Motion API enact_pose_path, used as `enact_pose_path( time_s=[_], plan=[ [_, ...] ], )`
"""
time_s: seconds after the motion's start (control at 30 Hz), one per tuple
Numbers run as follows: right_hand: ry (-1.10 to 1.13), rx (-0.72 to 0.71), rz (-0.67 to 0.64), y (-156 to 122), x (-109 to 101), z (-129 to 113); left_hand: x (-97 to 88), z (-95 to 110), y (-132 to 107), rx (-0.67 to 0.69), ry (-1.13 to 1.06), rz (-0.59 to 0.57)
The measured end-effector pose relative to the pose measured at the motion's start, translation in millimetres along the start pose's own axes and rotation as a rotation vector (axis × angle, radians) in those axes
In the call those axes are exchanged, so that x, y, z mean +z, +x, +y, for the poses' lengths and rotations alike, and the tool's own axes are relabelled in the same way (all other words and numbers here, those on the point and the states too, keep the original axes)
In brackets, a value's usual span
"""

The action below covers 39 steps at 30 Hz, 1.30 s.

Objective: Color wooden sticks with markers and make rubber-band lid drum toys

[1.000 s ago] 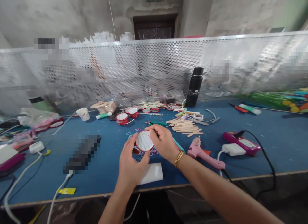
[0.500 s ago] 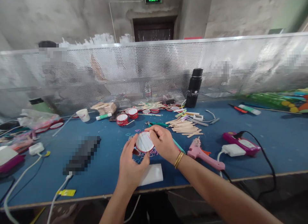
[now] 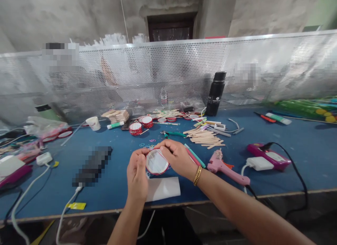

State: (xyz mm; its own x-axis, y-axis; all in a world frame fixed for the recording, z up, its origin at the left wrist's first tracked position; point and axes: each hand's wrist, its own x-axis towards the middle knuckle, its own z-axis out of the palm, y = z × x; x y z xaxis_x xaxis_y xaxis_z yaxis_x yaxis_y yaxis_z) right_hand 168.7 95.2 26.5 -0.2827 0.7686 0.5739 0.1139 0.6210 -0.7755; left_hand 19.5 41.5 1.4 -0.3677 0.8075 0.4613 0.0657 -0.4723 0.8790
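Observation:
Between my hands is a round white disc with a red rim [image 3: 157,162], its pale face tilted up toward me. My left hand [image 3: 138,174] grips its left edge, thumb raised along the side. On the upper right edge, my right hand [image 3: 177,156] closes with its thumb pressing near the rim; a gold bracelet [image 3: 197,176] circles that wrist. Small coloured rubber bands [image 3: 143,145] lie scattered behind and partly under the disc. A folded white sheet [image 3: 164,189] rests on the blue table just below my hands.
Wooden sticks [image 3: 204,137], green-handled pliers [image 3: 176,134] and stacked red-rimmed discs [image 3: 135,129] lie behind my hands. A pink glue gun [image 3: 228,169] and a purple power strip [image 3: 271,157] are at right. A phone [image 3: 93,166] lies left. A black bottle [image 3: 216,94] stands by the perforated metal screen [image 3: 118,76].
The disc has turned and tipped in my hands, showing more of its face. My left thumb has moved from its lower edge to the left side. The view has shifted slightly.

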Motion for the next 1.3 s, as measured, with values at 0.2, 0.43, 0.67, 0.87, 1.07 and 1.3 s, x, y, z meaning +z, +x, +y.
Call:
enact_pose_path(
  time_s=[0.2, 0.43, 0.67, 0.87, 1.07, 1.3],
  plan=[
    [0.019, -0.035, -0.079, -4, 4, -2, 1.3, 7, -4, 0.077, 0.162, 0.14],
    [0.025, -0.031, -0.082, -6, 7, -2, 1.5, 9, -6, 0.113, 0.254, 0.182],
    [0.04, -0.044, -0.079, -6, 8, -2, 0.8, 8, -6, 0.121, 0.26, 0.196],
    [0.044, -0.056, -0.079, -7, 8, -2, 1.1, 8, -5, 0.134, 0.26, 0.195],
    [0.026, -0.062, -0.07, -7, 9, -3, 0.5, 3, -4, 0.084, 0.126, 0.162],
    [-0.058, -0.092, 0.047, -4, 5, 0, -3.9, -3, -6, 0.124, 0.045, -0.022]
  ],
)
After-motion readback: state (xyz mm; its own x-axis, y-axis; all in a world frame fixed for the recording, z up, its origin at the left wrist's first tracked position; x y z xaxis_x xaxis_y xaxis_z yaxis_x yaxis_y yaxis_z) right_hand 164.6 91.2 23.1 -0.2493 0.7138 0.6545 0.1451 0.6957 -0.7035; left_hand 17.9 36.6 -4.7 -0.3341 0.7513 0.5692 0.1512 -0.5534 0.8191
